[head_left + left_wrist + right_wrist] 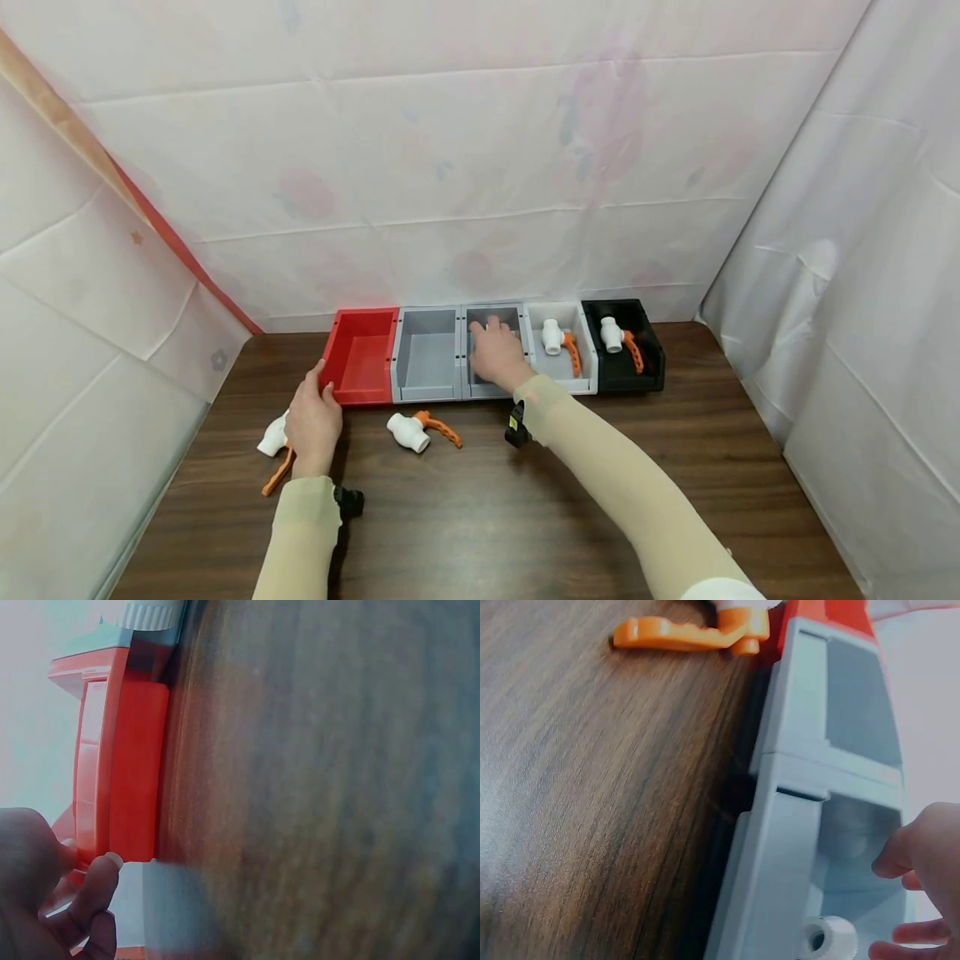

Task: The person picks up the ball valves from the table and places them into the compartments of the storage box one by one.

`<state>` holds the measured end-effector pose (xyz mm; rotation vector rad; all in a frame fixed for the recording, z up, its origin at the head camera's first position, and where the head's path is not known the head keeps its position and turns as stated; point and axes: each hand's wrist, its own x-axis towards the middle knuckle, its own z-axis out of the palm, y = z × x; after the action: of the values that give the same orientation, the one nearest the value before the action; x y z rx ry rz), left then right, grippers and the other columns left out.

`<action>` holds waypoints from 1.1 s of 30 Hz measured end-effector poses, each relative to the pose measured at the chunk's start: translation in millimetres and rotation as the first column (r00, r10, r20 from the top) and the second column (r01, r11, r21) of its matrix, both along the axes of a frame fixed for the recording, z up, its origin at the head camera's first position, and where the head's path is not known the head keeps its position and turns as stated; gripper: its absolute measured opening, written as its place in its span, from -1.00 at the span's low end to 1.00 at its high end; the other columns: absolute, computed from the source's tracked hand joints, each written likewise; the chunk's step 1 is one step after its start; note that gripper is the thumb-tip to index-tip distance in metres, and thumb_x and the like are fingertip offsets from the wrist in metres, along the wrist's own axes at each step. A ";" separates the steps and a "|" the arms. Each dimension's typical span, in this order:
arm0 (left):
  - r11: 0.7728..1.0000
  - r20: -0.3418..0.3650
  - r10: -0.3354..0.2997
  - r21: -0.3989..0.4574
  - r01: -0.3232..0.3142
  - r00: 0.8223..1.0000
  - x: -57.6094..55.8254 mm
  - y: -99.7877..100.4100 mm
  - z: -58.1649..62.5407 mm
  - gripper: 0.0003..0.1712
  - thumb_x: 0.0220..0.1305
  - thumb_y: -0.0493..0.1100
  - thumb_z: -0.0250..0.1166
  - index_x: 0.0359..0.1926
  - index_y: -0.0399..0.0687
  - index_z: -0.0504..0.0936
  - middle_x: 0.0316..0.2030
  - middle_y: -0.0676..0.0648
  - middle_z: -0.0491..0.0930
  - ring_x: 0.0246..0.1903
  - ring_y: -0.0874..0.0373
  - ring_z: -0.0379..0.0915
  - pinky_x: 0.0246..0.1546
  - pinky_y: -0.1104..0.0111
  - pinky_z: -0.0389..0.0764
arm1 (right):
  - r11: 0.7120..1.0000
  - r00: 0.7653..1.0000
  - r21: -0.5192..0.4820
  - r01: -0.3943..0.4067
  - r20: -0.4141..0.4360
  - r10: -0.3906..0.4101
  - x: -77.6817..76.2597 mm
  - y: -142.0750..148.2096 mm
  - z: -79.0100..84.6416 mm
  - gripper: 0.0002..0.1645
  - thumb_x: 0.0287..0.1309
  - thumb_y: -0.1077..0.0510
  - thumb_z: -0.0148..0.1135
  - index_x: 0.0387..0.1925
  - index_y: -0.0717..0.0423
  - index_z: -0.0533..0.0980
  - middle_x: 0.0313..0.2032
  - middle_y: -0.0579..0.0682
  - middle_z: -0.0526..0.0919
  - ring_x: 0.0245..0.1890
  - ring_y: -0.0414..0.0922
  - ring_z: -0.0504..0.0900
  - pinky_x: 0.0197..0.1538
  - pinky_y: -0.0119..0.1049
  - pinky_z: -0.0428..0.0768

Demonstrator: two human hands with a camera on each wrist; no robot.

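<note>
My left hand (pixel 315 421) pinches the near left corner of the red bin (pixel 363 350), thumb and fingertip at its edge in the left wrist view. My right hand (pixel 498 354) reaches into the darker grey bin (pixel 487 390) in the middle of the row. Below its parted thumb and fingers (pixel 907 931), a white ball valve (pixel 831 939) shows in that bin, apart from them. Beside my left wrist, partly hidden, lies a ball valve (pixel 276 435) with an orange handle. Another ball valve (pixel 408 432) lies in front of the grey bins.
A lighter grey bin (pixel 427 393) stands beside the red one. To the right, the white bin (pixel 588 367) and the black bin (pixel 651 358) each hold an orange-handled valve. The bins stand against a pale curtain (pixel 465 167) on a brown wood-grain table (pixel 480 533).
</note>
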<state>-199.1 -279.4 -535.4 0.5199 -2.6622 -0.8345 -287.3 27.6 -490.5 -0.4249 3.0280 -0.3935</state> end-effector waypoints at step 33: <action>1.000 0.012 -0.005 0.008 0.005 1.000 -1.0 -2.7 -1.7 -0.36 0.49 -0.19 0.09 0.52 0.13 0.21 0.33 -0.27 0.39 0.14 -0.33 0.43 -0.01 -0.28 0.48 | 0.942 0.948 -0.331 0.061 -0.276 -0.158 49.6 98.5 1.9 -0.77 0.29 0.13 0.19 -0.07 0.04 0.63 -0.06 0.03 0.62 -0.16 0.01 0.61 -0.16 -0.03 0.59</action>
<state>-200.1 -282.1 -537.1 0.5228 -2.6733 -0.8466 -237.6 126.1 -488.6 -0.3582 3.2972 -0.9165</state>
